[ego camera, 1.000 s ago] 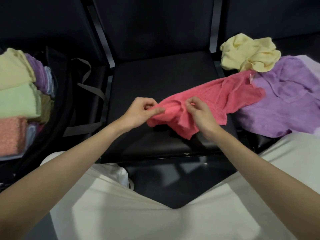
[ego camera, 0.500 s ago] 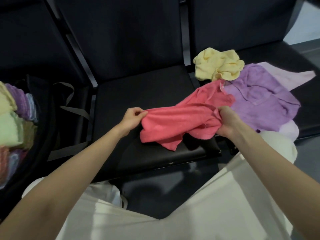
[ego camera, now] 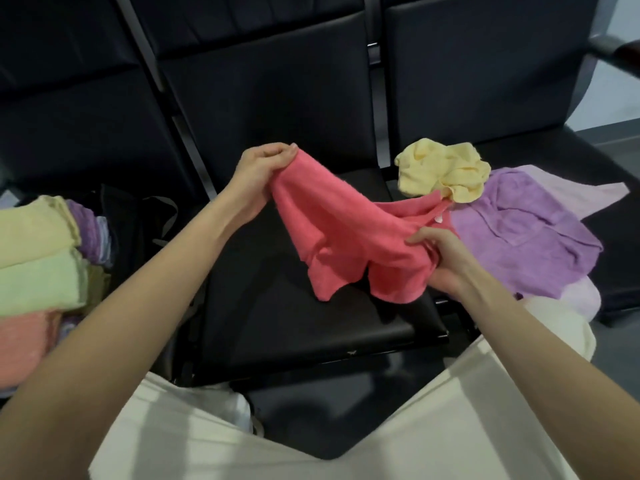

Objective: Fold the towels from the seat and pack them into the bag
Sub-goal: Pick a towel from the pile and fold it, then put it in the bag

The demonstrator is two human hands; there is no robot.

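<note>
A pink towel (ego camera: 343, 233) hangs crumpled above the black middle seat (ego camera: 294, 327). My left hand (ego camera: 258, 178) pinches one corner, raised high at the upper left. My right hand (ego camera: 446, 261) grips the bunched lower right part of the towel. On the right seat lie a crumpled yellow towel (ego camera: 440, 171) and a spread purple towel (ego camera: 526, 233) over a paler lilac one (ego camera: 585, 292). At the left stands the dark bag (ego camera: 138, 220), holding folded towels: pale yellow (ego camera: 34, 226), light green (ego camera: 38, 282) and salmon (ego camera: 24, 348).
Black seat backs (ego camera: 263, 81) rise behind the row. An armrest (ego camera: 613, 53) shows at the far right. My legs in cream trousers (ego camera: 415, 427) fill the bottom of the view, with dark floor between them.
My left hand has lifted its corner of the pink towel up and away from the seat. My right hand keeps hold of the bunched end lower down. The camera view has shifted.
</note>
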